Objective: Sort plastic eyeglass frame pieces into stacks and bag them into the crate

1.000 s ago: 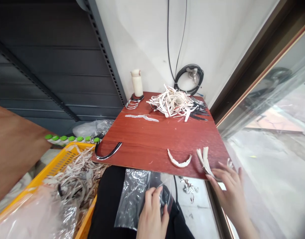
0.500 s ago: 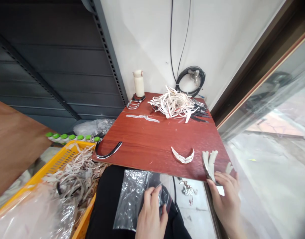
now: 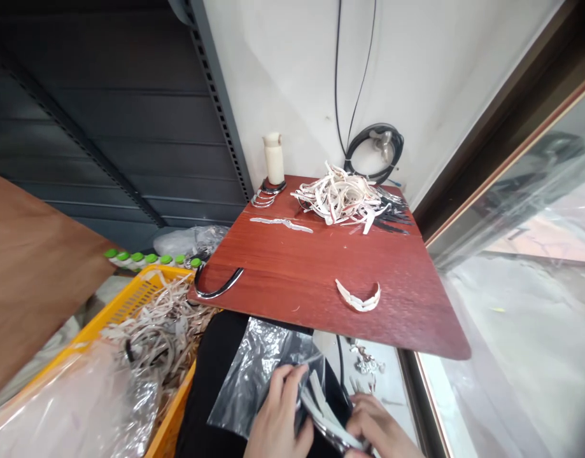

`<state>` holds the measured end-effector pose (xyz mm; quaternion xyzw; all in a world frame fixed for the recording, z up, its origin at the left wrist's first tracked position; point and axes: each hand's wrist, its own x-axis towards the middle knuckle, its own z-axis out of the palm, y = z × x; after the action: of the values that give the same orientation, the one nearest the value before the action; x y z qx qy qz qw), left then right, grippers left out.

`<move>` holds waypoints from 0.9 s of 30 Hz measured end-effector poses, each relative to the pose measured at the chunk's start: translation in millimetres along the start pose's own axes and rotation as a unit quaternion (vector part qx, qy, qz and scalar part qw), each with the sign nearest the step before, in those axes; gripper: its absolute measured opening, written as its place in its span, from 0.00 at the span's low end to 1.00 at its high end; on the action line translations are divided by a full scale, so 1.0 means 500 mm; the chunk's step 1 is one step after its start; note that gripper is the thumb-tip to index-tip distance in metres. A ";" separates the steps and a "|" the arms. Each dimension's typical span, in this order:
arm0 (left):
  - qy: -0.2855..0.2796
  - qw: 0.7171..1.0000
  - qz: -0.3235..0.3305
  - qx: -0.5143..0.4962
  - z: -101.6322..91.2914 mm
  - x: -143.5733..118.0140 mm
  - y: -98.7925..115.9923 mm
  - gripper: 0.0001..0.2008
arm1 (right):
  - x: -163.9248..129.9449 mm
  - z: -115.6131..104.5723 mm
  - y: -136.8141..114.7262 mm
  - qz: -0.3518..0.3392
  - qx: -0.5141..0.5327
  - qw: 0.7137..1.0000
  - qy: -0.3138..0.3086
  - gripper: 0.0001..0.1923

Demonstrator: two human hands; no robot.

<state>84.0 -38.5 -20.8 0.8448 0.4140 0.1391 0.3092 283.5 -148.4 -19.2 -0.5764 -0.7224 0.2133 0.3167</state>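
Note:
My left hand holds the mouth of a clear plastic bag that lies on my lap, below the near edge of the red-brown table. My right hand grips a small bundle of curved white and metal strips, whose ends reach into the bag's opening. One curved white strip lies alone on the table near the front. A black curved band hangs over the table's front left corner.
A heap of white and black strips sits at the table's back by a cream bottle and metal rings. A yellow crate of strips stands left. Small metal pieces lie on the floor; a window runs right.
My right hand lifted the bundle of strips off the table's front right corner and brought it down to the bag on my lap. The left hand stayed on the bag.

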 end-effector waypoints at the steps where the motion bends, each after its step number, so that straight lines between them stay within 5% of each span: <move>1: 0.001 1.000 0.012 0.005 -0.010 -0.004 -0.009 0.31 | 0.001 0.003 0.003 0.006 -0.013 1.000 0.001 0.08; 8: -0.062 0.982 0.136 0.115 -0.045 -0.023 -0.032 0.37 | 0.040 0.056 -0.027 -0.045 -0.141 0.983 0.110 0.09; 13: -0.020 0.961 0.185 0.207 -0.016 -0.028 -0.049 0.38 | 0.084 0.111 -0.054 -0.070 -0.196 0.965 0.161 0.05; 20: 0.025 0.955 0.211 0.206 0.011 -0.031 -0.081 0.40 | 0.063 0.099 -0.031 -0.064 -0.219 0.946 0.231 0.12; 24: 0.037 0.959 0.204 0.193 0.022 -0.033 -0.087 0.39 | 0.023 0.107 0.002 0.157 -0.002 0.925 0.345 0.16; 27: 0.036 0.961 0.204 0.181 0.023 -0.033 -0.089 0.39 | 0.023 0.115 0.016 0.356 0.266 0.854 0.270 0.22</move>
<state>52.0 -35.4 -57.8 0.9478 0.2615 0.1521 0.1011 247.1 -131.9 -62.7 -0.7226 -0.2697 0.3318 0.5431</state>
